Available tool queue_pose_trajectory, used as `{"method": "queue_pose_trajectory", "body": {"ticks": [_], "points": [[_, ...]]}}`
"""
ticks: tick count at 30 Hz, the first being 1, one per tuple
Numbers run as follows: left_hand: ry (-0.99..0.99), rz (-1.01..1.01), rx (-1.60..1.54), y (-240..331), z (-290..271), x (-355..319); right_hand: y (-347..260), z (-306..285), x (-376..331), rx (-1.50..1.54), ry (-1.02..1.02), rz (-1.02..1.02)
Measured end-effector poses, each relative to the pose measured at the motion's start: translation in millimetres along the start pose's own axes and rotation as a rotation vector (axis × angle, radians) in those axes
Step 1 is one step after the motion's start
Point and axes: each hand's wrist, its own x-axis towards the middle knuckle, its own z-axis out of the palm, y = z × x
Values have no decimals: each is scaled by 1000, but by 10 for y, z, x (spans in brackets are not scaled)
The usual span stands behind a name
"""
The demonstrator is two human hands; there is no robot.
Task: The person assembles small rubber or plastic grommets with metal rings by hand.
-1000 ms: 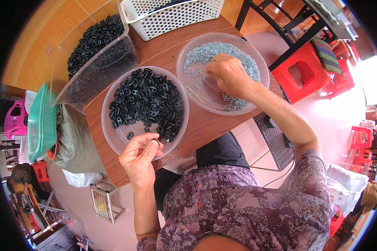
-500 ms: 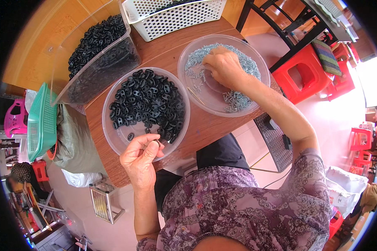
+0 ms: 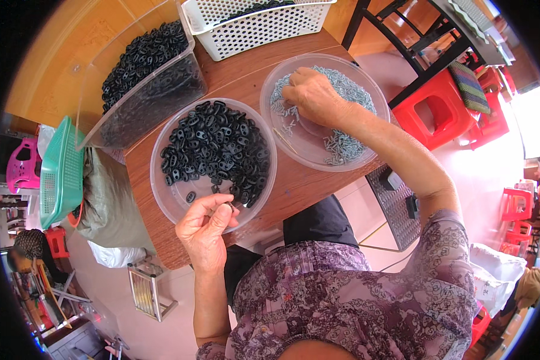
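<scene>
R hand (image 3: 313, 97) nearer bowl (image 3: 309, 147) far rim, gap unclear, L hand (image 3: 204, 233) pinched, both holds unclear; I'd pinch prob. light, stiff metal pcs (image 3: 349, 86) mid-length.

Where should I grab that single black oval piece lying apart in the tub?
Probably pinch the black oval piece by its outer edges from above: it lies apart from the heap, with bare tub floor beside it.

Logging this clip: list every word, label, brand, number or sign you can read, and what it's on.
No text is legible.
White sack at right: reddish marks, too small and blurred to read.
Basin of black parts, basin of silvery pieces: no lettering visible.
</scene>
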Motion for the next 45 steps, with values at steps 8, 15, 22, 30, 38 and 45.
{"method": "queue_pose_trajectory", "body": {"ticks": [8, 15, 22, 30, 38, 45], "points": [[8, -3, 8, 10, 15, -4, 16, 6, 50, -80, -164, -131], [31, -7, -3, 3, 28, -2, 2, 16, -39, 54, -27, -21], [40, -9, -62, 9, 26, 14, -338, -321, -82, 437, 22, 300], [70, -38, -147, 38, 70, 0, -1133, -516, -41, 1121, 5, 416], [94, 58, -94, 98, 58, -88, -1474, -526, 38, 1485, -268, 419], [116, 92, -9, 112, 52, -128, -1557, -460, 63, 1528, -280, 493]]}}
